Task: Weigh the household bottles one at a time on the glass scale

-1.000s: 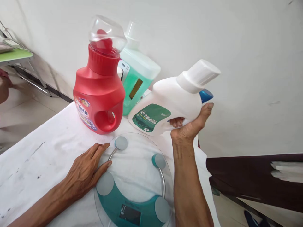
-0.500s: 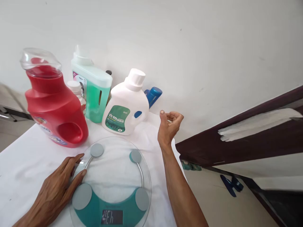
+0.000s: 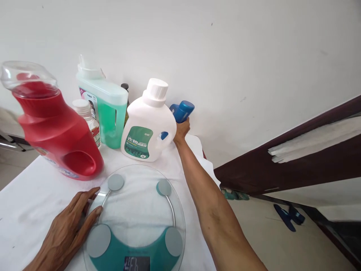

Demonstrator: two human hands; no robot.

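My right hand point(image 3: 181, 131) reaches to the back of the table and closes round a blue bottle point(image 3: 183, 110) that leans against the wall, behind a white detergent bottle point(image 3: 149, 124) with a green label. My left hand point(image 3: 67, 229) lies flat with its fingers apart, touching the left rim of a round glass scale point(image 3: 135, 195) with a teal base. The scale's platform carries nothing.
A big red detergent jug point(image 3: 53, 131) with a clear cap stands at the left. Behind it are a small white-capped bottle point(image 3: 86, 116) and a green liquid bottle point(image 3: 105, 105). The table has a white cloth point(image 3: 25, 195). Its right edge drops to the floor beside a dark door frame point(image 3: 282, 158).
One second ago my right hand held the white bottle tilted above the scale. It set the bottle upright at the back, let go, and has now reached behind it to the blue bottle.
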